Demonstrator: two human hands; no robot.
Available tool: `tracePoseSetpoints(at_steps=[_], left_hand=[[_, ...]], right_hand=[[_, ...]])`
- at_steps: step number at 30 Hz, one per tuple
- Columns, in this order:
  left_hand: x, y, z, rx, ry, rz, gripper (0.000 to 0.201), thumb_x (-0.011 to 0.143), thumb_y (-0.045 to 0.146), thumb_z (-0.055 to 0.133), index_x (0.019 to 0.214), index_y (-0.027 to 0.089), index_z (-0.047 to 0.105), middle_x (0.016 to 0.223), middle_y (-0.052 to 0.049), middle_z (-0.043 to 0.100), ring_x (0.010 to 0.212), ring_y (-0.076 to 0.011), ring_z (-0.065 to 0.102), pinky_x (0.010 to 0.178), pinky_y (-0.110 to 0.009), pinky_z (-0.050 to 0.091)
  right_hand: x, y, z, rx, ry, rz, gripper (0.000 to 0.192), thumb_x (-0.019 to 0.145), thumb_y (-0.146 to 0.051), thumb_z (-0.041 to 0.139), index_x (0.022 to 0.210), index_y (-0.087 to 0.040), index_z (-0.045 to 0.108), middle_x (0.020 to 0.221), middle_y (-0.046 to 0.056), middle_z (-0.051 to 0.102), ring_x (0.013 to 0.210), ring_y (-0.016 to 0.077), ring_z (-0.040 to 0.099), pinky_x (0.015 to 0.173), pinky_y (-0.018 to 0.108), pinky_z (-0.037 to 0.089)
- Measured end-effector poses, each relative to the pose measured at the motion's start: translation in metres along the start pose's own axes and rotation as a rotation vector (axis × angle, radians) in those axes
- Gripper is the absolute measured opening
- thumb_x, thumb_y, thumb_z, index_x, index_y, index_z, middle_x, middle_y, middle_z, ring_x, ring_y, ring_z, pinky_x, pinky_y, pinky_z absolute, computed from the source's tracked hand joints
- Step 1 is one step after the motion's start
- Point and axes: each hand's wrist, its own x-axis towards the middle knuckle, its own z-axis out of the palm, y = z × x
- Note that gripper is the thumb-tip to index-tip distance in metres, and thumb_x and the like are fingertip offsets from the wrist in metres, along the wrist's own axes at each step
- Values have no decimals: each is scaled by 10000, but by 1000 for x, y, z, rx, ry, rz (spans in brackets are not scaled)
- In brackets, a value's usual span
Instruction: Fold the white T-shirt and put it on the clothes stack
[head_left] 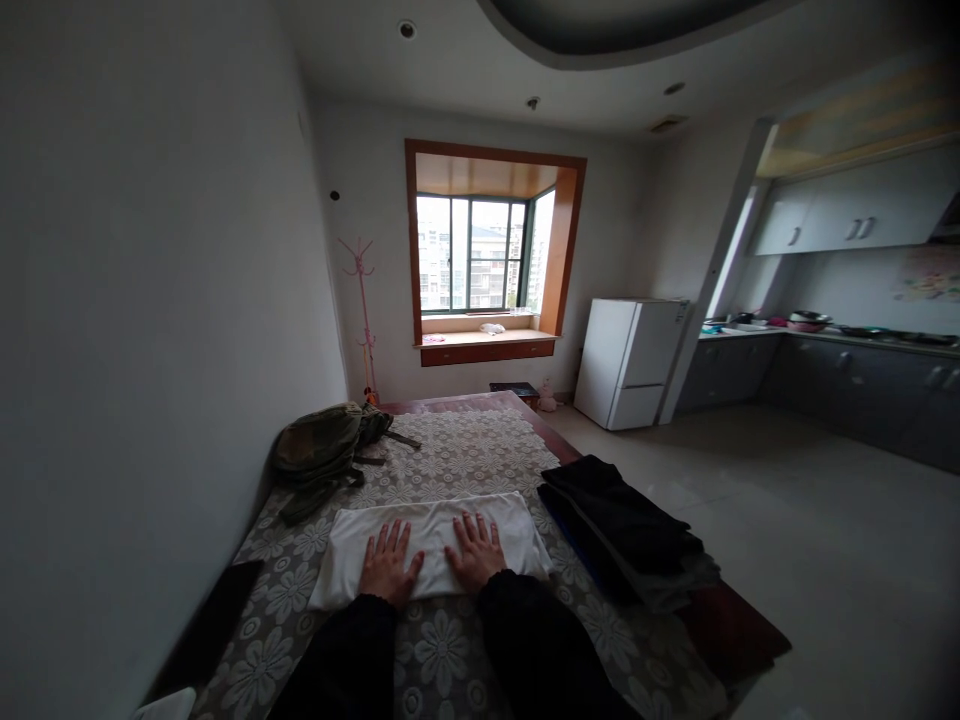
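A folded white cloth (433,515), perhaps a garment, lies as a wide flat strip across the table in front of me. My left hand (390,563) rests palm down on its left half, fingers spread. On the right half, my right hand (477,552) lies flat too, with its fingers apart. Both hands press on the cloth without gripping it, and a gap of bare cloth shows between the thumbs. To the right sits a stack of folded dark clothes (615,520), apart from the white cloth.
The table wears a floral lace tablecloth (442,645). A green backpack (319,445) leans near the wall at the left. Behind the table stand a pink coat rack (365,310), a white fridge (622,360) and a stool (514,392). Kitchen cabinets (840,370) line the right.
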Motion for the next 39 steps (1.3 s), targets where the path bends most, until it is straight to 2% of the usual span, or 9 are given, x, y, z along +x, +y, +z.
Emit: tracePoseSetpoints(at_steps=[6,13,26,39], left_hand=[[8,-20,-4,-19,-24,-61,728,978,578,332,1599,199,344,1675,-83,306,1556,-308,237,1259,-517,149],[23,-33,-4,-25,-2,-61,754,969,600,333,1601,188,341,1671,-85,316,1560,-301,226,1268,-505,133],[48,-36,-5,16,-15,-90,748,981,616,290,1600,199,342,1700,-73,214,1558,-314,229,1256,-523,141],[40,-35,-2,38,10,-99,724,989,592,295,1590,193,367,1694,-80,242,1559,-309,230,1259,-502,151]], right_hand=[[9,22,-6,-48,-22,88,759,978,-630,310,1636,-260,234,1715,25,162,1582,301,54,1247,534,-13],[23,37,-13,-47,-51,77,768,981,-625,290,1641,-240,217,1716,29,160,1585,283,47,1256,495,-19],[46,43,-20,-18,-16,66,760,998,-629,261,1639,-222,227,1716,46,146,1582,280,81,1255,475,-10],[39,40,-19,-43,-17,86,719,1021,-576,270,1636,-206,227,1706,66,203,1579,273,103,1256,471,-5]])
